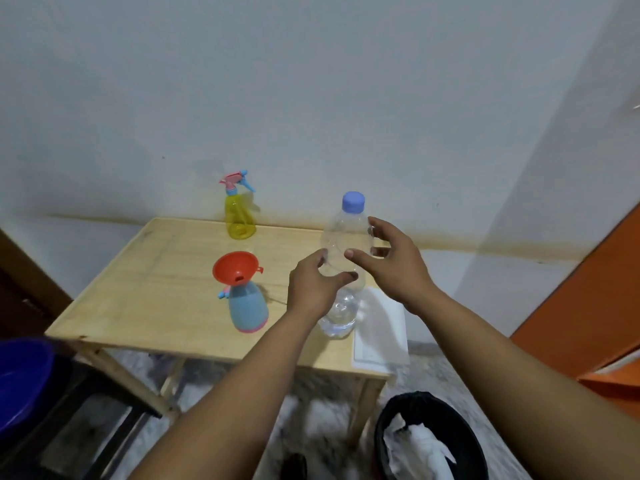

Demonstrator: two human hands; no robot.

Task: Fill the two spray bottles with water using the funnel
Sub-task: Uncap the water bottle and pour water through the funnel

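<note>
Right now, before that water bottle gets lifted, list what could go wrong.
1. The water bottle is tall and clear, and both hands, left hand and right hand, sit loosely around it; a slip could tip it onto the white paper.
2. The funnel perches tilted on the blue spray bottle; a nudge may topple it.
3. The blue cap is still on, so pouring cannot start yet.

This looks like a plain room in a home, not a lab or a workshop. A small worktop (166,258) of light wood stands against a pale painted wall (311,98) with a stained line low down. The floor (322,420) has a grey speckled pattern. A black waste bin (429,441) with white paper stands near an orange door (588,306), and a blue plastic basin (20,382) sits at the left.
</note>
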